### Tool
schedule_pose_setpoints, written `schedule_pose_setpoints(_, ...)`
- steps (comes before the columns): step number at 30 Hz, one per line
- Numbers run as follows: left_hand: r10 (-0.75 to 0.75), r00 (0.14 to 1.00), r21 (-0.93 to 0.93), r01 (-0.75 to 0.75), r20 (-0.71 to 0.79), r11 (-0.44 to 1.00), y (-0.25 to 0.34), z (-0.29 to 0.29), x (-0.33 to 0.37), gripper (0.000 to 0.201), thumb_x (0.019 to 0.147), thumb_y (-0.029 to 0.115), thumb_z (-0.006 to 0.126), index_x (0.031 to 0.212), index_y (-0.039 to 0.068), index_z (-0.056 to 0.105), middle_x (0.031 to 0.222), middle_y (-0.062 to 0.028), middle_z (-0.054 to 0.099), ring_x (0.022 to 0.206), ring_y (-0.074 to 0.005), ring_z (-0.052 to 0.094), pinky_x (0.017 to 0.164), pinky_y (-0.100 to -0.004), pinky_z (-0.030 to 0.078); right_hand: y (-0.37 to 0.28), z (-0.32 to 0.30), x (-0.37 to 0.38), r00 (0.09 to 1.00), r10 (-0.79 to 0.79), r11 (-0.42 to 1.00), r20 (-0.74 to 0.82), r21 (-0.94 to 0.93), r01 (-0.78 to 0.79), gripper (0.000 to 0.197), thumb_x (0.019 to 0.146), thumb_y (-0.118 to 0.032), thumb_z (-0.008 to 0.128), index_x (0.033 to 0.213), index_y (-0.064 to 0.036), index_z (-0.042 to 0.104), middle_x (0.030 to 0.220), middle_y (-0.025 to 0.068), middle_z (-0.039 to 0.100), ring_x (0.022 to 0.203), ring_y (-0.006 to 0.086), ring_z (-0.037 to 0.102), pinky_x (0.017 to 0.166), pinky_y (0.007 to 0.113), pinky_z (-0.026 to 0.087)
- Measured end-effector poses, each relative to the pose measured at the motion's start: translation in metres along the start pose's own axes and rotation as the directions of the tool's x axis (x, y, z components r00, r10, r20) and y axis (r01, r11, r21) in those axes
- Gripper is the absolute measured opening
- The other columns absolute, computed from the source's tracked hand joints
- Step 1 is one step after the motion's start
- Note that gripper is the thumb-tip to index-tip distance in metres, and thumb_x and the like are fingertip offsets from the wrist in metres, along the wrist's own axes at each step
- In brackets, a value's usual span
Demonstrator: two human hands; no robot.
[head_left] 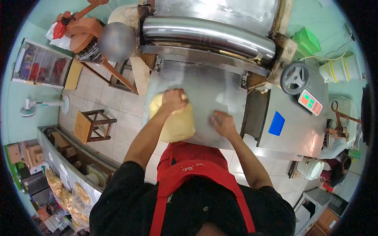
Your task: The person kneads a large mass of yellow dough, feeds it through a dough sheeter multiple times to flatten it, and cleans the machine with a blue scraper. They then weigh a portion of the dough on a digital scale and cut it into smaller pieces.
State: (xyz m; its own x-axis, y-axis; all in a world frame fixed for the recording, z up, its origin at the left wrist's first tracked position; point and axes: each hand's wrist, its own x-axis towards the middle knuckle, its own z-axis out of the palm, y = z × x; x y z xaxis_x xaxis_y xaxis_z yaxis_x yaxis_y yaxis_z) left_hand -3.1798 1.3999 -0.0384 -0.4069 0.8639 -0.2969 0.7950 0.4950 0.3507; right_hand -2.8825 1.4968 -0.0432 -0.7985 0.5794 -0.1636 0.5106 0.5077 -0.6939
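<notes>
A thick slab of pale yellow dough (176,125) lies on the left part of the metal bed of a roller machine, its near end at the bed's front edge. My left hand (174,99) is on its far end, with the fingers curled into the dough. My right hand (223,122) is over the bare metal to the right, apart from the dough. Its fingers are curled in and slightly blurred, and nothing shows in them. Beyond both hands, a shiny steel roller (208,37) spans the machine.
At the machine's right are a dark handwheel (294,78) and a steel table (293,133) bearing a digital scale (310,101) and a blue scraper (277,123). A wooden stool (92,126) stands on the tiled floor at left. Another person (339,169) is at the far right, beside white buckets.
</notes>
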Motion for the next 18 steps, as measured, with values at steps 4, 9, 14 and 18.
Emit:
schedule_pose_setpoints(4,0.259,0.906,-0.27,-0.356,-0.336,0.894,-0.048,0.011,-0.069,0.026,0.079,0.025,0.081,0.094,0.006,0.071,0.089,-0.0184,0.071,0.088,-0.0414,0.068,0.085,-0.0468,0.055,-0.002,0.021,0.095,0.889,-0.447,0.87,-0.1,-0.281,0.406,0.058,0.1,-0.032,0.061,0.147,0.0017,0.054,0.149,0.0251,0.055,0.142,0.038,0.05,0.12,0.048,0.038)
schedule_pose_setpoints(9,0.229,0.923,-0.351,-0.335,-0.311,0.874,-0.076,-0.011,-0.117,0.026,0.08,0.011,0.082,0.095,0.001,0.063,0.092,-0.0175,0.063,0.096,-0.041,0.063,0.101,-0.0524,0.05,-0.026,0.096,0.21,0.969,-0.03,0.813,-0.244,-0.57,-0.118,0.084,0.103,-0.052,0.048,0.162,0.0035,0.024,0.172,0.0208,0.017,0.162,0.0338,0.008,0.128,0.059,0.005)
schedule_pose_setpoints(14,0.28,0.9,-0.372,-0.399,-0.334,0.838,-0.086,-0.001,-0.124,0.031,0.081,0.009,0.081,0.103,0.002,0.06,0.1,-0.0187,0.061,0.104,-0.0437,0.061,0.113,-0.0579,0.044,-0.091,0.146,0.267,0.971,-0.231,0.778,0.057,-0.588,0.22,0.084,0.105,-0.058,0.041,0.165,-0.0028,0.021,0.174,0.0119,0.019,0.162,0.0304,0.009,0.13,0.055,0.003)
schedule_pose_setpoints(18,0.32,0.895,-0.295,-0.411,-0.311,0.863,-0.106,0.003,-0.132,0.062,0.082,0.025,0.083,0.13,0.001,0.054,0.129,-0.0247,0.055,0.129,-0.0462,0.052,0.116,-0.0627,0.037,-0.009,0.073,0.236,0.958,-0.253,0.746,0.132,-0.604,0.28,0.076,0.107,-0.054,0.038,0.167,-0.0106,0.02,0.175,0.0044,0.02,0.161,0.0295,0.013,0.131,0.054,0.003)
